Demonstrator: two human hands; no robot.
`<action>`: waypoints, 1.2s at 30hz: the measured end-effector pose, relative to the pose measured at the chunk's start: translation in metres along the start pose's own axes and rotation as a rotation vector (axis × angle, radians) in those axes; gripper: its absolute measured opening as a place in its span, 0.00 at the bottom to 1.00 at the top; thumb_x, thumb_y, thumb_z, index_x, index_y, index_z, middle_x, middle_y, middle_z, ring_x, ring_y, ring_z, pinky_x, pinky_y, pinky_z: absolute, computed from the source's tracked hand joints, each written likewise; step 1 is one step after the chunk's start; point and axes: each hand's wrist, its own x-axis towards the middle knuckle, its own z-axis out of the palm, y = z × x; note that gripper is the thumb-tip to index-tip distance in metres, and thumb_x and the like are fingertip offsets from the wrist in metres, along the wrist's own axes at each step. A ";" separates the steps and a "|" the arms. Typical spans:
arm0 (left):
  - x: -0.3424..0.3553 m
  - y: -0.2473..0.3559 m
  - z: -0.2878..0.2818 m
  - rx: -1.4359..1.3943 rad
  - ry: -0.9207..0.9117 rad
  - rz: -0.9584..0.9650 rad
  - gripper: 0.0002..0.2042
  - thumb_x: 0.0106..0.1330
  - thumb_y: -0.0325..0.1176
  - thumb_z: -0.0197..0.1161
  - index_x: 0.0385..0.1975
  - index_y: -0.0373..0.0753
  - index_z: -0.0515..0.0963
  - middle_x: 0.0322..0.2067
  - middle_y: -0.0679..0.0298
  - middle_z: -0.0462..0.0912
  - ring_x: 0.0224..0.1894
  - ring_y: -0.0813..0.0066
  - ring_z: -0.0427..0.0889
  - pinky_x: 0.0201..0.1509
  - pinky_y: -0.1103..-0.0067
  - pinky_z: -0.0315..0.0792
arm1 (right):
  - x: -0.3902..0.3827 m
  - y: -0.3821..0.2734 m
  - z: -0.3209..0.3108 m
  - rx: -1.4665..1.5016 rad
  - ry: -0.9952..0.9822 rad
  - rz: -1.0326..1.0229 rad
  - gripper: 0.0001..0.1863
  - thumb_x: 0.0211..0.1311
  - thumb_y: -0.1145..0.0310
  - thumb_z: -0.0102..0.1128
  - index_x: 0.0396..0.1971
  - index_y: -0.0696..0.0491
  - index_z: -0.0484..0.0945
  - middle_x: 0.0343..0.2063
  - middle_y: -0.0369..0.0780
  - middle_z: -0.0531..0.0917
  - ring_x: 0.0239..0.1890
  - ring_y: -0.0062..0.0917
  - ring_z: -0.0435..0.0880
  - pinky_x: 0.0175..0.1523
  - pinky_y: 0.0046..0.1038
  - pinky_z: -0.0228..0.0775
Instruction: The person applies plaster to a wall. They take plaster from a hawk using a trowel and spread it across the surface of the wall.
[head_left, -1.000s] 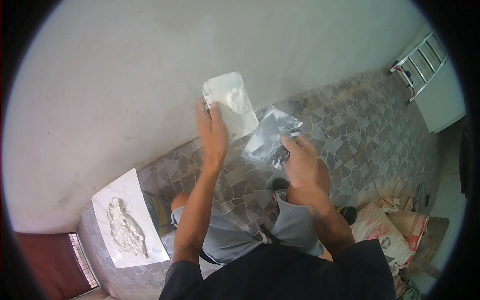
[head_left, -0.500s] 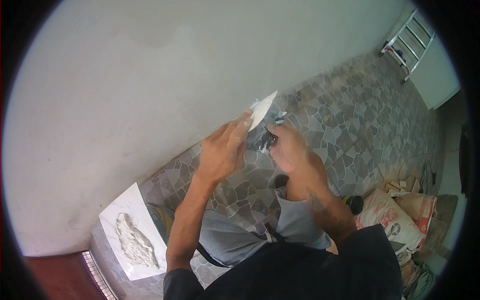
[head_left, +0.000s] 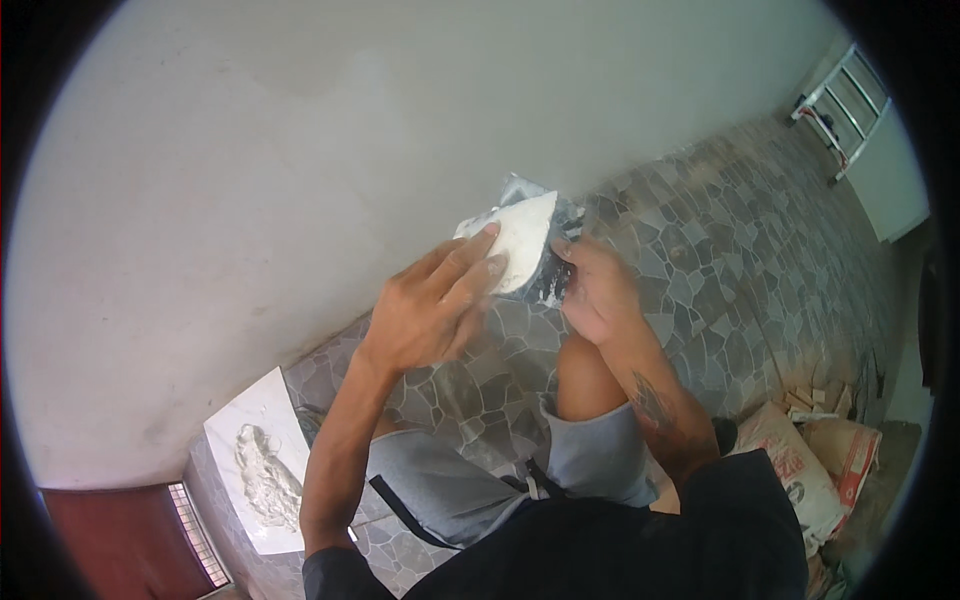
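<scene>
My left hand has its fingers on a flat white scraper, tilted over a squarish dark, smeared metal blade. My right hand grips that blade at its right side, thumb on top. The two tools overlap, so whether they touch all along and what lies between them is hidden. At lower left, a white sheet lies on the floor bearing a spread heap of wet white paste.
Above runs a bare plastered wall meeting the stone-patterned tile floor. An aluminium ladder stands at upper right. Sacks and small wood offcuts lie at lower right. A red-brown panel is at lower left.
The white scraper, earlier held apart with a blob of paste facing up, has moved right and turned onto the dark blade. My left hand has rotated over it; my right hand has risen slightly.
</scene>
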 end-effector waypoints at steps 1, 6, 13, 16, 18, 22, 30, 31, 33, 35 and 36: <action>0.001 -0.002 -0.001 0.006 -0.024 -0.017 0.27 0.52 0.26 0.64 0.56 0.44 0.73 0.61 0.58 0.75 0.50 0.55 0.83 0.44 0.70 0.83 | 0.007 0.000 -0.001 0.013 0.007 0.009 0.13 0.66 0.78 0.51 0.49 0.63 0.72 0.47 0.45 0.80 0.49 0.31 0.81 0.57 0.35 0.74; -0.001 -0.025 0.008 0.103 -0.173 -0.038 0.29 0.52 0.24 0.61 0.59 0.46 0.72 0.65 0.58 0.70 0.53 0.55 0.80 0.49 0.70 0.83 | 0.042 -0.001 -0.008 0.032 0.013 0.069 0.09 0.63 0.80 0.52 0.43 0.64 0.73 0.42 0.45 0.80 0.45 0.31 0.82 0.54 0.36 0.76; -0.005 -0.076 0.052 0.240 -0.261 -0.098 0.32 0.53 0.21 0.60 0.62 0.48 0.70 0.69 0.61 0.64 0.55 0.56 0.78 0.50 0.71 0.82 | 0.099 0.002 -0.065 0.092 0.009 0.141 0.16 0.65 0.78 0.51 0.52 0.64 0.72 0.50 0.45 0.79 0.54 0.32 0.80 0.62 0.37 0.71; 0.008 -0.089 0.074 0.200 -0.197 -0.108 0.28 0.47 0.20 0.65 0.54 0.42 0.73 0.63 0.58 0.74 0.54 0.55 0.81 0.51 0.70 0.82 | 0.116 -0.013 -0.065 0.098 -0.013 0.169 0.18 0.66 0.77 0.51 0.55 0.64 0.70 0.52 0.46 0.78 0.55 0.34 0.78 0.64 0.39 0.70; 0.015 -0.105 0.089 0.255 -0.163 -0.107 0.30 0.52 0.24 0.63 0.59 0.47 0.71 0.65 0.60 0.71 0.51 0.57 0.82 0.49 0.71 0.82 | 0.128 -0.024 -0.067 0.112 -0.004 0.169 0.17 0.65 0.76 0.52 0.53 0.63 0.72 0.51 0.45 0.79 0.55 0.33 0.79 0.64 0.38 0.69; 0.029 -0.119 0.130 0.231 -0.134 -0.181 0.31 0.55 0.27 0.63 0.63 0.51 0.71 0.64 0.62 0.73 0.48 0.59 0.84 0.45 0.73 0.82 | 0.149 -0.033 -0.103 0.184 -0.036 0.243 0.16 0.65 0.78 0.50 0.52 0.62 0.71 0.50 0.43 0.79 0.54 0.30 0.79 0.61 0.37 0.70; 0.046 -0.140 0.172 0.362 -0.179 -0.068 0.31 0.56 0.26 0.62 0.64 0.54 0.71 0.62 0.64 0.75 0.48 0.63 0.83 0.40 0.77 0.81 | 0.172 -0.053 -0.142 0.205 0.025 0.194 0.17 0.63 0.76 0.52 0.53 0.61 0.72 0.49 0.41 0.80 0.53 0.30 0.79 0.63 0.37 0.68; 0.046 -0.142 0.175 0.378 -0.188 -0.058 0.31 0.56 0.26 0.62 0.64 0.54 0.71 0.62 0.64 0.76 0.48 0.63 0.83 0.40 0.77 0.81 | 0.175 -0.053 -0.149 0.205 0.028 0.187 0.17 0.63 0.76 0.52 0.53 0.61 0.72 0.49 0.41 0.80 0.53 0.30 0.79 0.63 0.38 0.68; 0.043 -0.145 0.183 0.388 -0.203 -0.072 0.31 0.56 0.24 0.62 0.64 0.52 0.71 0.61 0.63 0.77 0.48 0.63 0.84 0.40 0.76 0.80 | 0.177 -0.053 -0.159 0.185 0.047 0.150 0.18 0.64 0.75 0.52 0.54 0.60 0.71 0.49 0.41 0.79 0.54 0.31 0.78 0.63 0.38 0.68; 0.029 -0.146 0.188 0.380 -0.223 -0.109 0.31 0.56 0.18 0.62 0.62 0.48 0.72 0.59 0.61 0.78 0.48 0.62 0.85 0.40 0.74 0.80 | 0.178 -0.048 -0.167 0.184 0.059 0.103 0.18 0.65 0.75 0.51 0.54 0.60 0.70 0.50 0.41 0.79 0.54 0.32 0.78 0.63 0.39 0.68; 0.020 -0.150 0.192 0.355 -0.229 -0.124 0.32 0.55 0.18 0.61 0.63 0.48 0.71 0.58 0.60 0.79 0.46 0.62 0.85 0.39 0.73 0.80 | 0.179 -0.048 -0.170 0.187 0.062 0.078 0.19 0.65 0.75 0.51 0.55 0.60 0.70 0.51 0.42 0.78 0.55 0.32 0.78 0.64 0.40 0.68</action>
